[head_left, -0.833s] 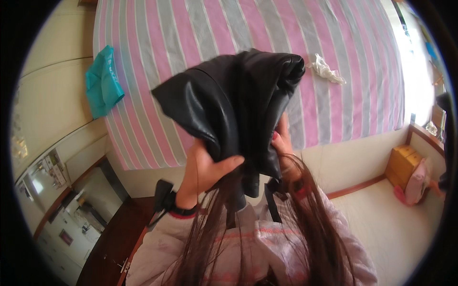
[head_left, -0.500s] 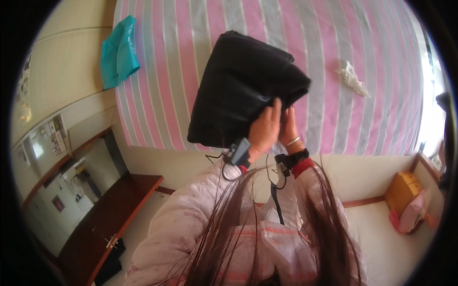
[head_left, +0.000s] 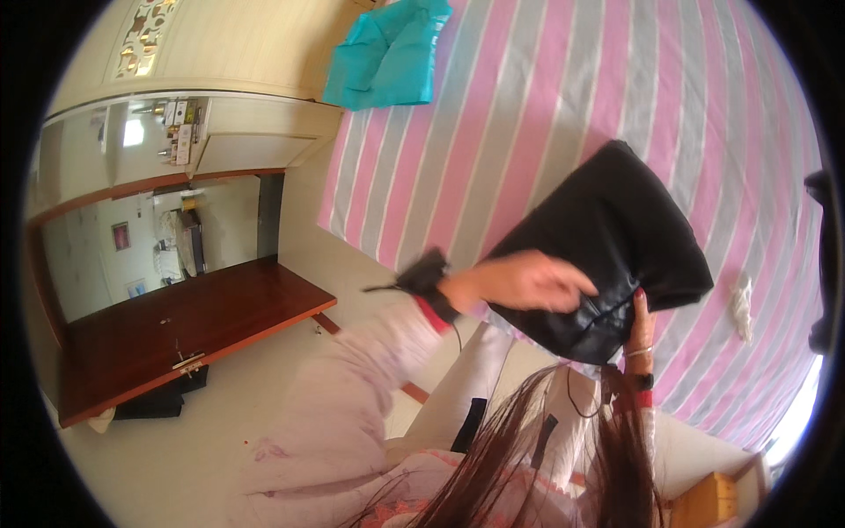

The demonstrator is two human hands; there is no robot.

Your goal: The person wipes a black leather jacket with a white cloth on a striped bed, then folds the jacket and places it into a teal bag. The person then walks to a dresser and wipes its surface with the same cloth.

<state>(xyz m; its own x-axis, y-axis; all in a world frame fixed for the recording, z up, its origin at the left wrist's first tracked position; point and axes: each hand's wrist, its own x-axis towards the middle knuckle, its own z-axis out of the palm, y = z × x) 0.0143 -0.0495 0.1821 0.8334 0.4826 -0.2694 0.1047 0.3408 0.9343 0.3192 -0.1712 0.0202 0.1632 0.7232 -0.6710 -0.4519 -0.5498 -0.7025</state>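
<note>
Right of centre, the right hand [head_left: 642, 331] now alone grips the folded, glossy black leathery bundle [head_left: 616, 229], the left hand [head_left: 526, 280] loosened.

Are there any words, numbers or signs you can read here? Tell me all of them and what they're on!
None can be read clearly.
Teal bag: pale marks near its right edge, too small and slanted to read.
Small boxes at the left: any print is too small.
Black folded thing: no writing shows.

Red-brown dresser [head_left: 202, 330] before a mirror [head_left: 97, 264], pale floor [head_left: 211, 466], striped bed [head_left: 502, 114], bright light [head_left: 789, 421] far right.
</note>
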